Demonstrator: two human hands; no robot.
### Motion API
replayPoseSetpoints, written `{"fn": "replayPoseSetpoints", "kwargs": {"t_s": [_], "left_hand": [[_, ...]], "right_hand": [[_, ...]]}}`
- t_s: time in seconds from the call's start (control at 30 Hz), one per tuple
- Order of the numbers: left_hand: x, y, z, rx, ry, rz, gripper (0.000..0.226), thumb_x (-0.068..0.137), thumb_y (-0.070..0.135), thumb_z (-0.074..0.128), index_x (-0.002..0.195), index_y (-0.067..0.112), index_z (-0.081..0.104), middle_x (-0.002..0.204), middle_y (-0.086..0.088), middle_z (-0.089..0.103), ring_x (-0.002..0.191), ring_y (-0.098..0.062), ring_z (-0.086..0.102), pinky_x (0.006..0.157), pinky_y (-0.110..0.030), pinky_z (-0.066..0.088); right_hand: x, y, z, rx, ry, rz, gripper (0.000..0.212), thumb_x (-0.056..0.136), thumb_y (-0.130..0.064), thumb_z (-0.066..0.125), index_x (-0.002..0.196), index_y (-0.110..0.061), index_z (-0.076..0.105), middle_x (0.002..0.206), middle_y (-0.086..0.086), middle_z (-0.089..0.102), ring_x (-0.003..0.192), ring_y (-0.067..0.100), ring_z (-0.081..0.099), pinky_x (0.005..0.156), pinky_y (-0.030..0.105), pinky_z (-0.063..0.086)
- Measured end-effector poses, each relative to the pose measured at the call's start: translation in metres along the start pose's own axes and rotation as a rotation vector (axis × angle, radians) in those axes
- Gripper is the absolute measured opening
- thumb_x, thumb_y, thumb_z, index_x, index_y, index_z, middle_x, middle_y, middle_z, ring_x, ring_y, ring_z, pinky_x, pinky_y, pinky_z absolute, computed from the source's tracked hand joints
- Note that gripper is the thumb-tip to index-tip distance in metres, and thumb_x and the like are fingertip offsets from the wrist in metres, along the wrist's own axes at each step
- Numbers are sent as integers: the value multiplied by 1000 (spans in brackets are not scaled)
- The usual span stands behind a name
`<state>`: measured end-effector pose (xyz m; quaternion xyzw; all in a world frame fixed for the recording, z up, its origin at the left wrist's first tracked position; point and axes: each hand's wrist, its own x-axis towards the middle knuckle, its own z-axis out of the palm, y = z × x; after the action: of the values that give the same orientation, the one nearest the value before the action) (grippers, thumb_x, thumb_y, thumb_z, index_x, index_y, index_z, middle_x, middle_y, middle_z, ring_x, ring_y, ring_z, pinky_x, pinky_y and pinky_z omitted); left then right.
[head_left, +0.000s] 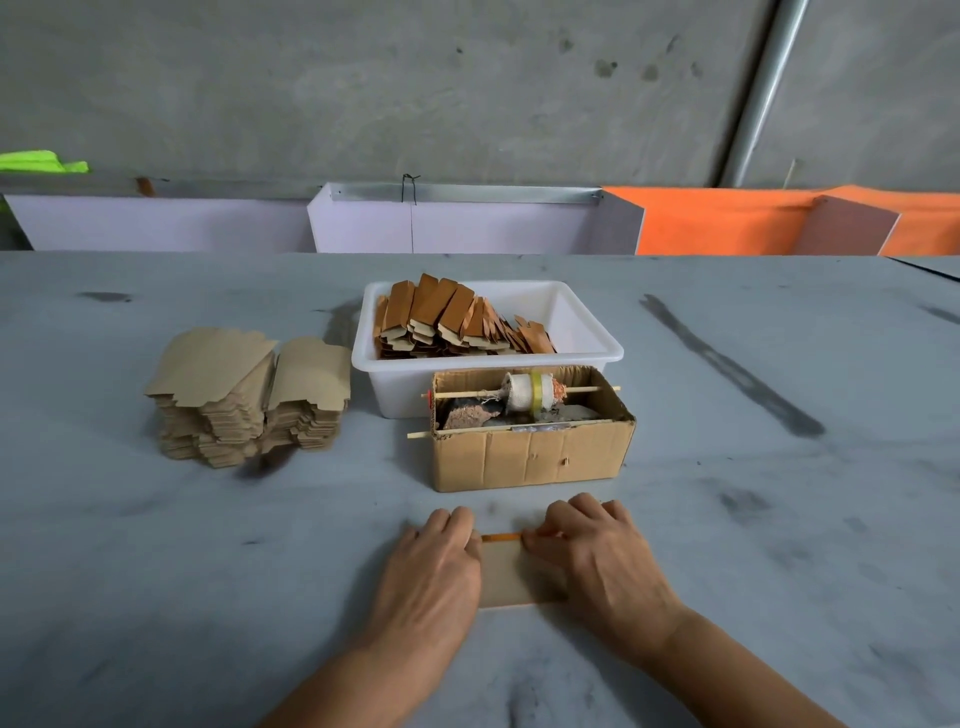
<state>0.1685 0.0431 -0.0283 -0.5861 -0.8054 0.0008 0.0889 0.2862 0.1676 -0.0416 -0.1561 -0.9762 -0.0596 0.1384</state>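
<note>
Brown kraft card (506, 571) lies flat just in front of the cardboard box (530, 452), its orange folded edge running left-right. The left hand (431, 566) and right hand (597, 561), apart, each clamp 1 end.

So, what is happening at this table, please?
A person is working on a flat brown cardboard piece lying on the table close to them. The left hand and the right hand hold it from both sides, fingers curled at its far edge, where an orange strip shows. Behind it stand an open cardboard box with a roller on a stick, a white tub of folded pieces, and, to the left, a stack of flat blanks.
</note>
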Motion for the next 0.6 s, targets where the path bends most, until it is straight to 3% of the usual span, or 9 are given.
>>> {"fn": "replayPoseSetpoints", "kwargs": {"t_s": [0.03,0.1,0.17,0.27,0.4,0.53,0.6], "left_hand": [[-2,0,-2,-28,13,-15,21,81,26,70,97,12,68,97,-3,56,89,-19,57,72,-29,46],[-2,-3,4,-110,3,-68,29,102,23,34,120,11,53,119,-3,42,112,-20,43,89,-33,36],[-3,-5,7,-152,6,-98,33,104,20,21,123,13,46,124,0,35,118,-17,35,93,-30,30],[-10,-6,7,-167,13,-76,33,103,16,23,127,15,46,126,2,35,119,-15,34,96,-27,30],[-15,-5,8,-130,0,-99,42,96,6,27,134,19,41,127,-1,35,121,-19,34,99,-30,31],[-19,-6,7,-78,-48,-78,52,88,-2,31,137,16,36,131,0,36,124,-19,32,102,-28,30],[-19,-7,6,-77,-51,-75,52,87,-2,32,135,16,38,132,1,38,123,-20,33,102,-29,32]], "right_hand": [[0,0,0,22,-4,18,24,55,-24,85,73,-33,72,68,-10,58,62,13,58,50,25,44],[-2,-2,0,57,-23,48,20,66,-23,75,82,-34,73,77,-10,60,71,15,60,58,27,45],[-2,0,4,78,-69,86,29,88,-22,52,111,-34,65,104,-8,57,99,18,53,80,30,38],[-4,1,8,112,-93,133,37,97,-25,33,128,-32,52,122,-7,46,114,17,40,89,29,29],[-5,0,8,128,-96,126,35,98,-24,37,129,-31,51,127,-6,46,114,17,39,92,29,31],[-9,5,3,280,-102,145,42,95,-14,39,130,-34,51,135,-17,47,118,12,38,91,27,32],[-14,5,-1,341,-94,135,35,96,-21,40,126,-32,54,132,-20,49,118,11,40,92,28,35]]}}
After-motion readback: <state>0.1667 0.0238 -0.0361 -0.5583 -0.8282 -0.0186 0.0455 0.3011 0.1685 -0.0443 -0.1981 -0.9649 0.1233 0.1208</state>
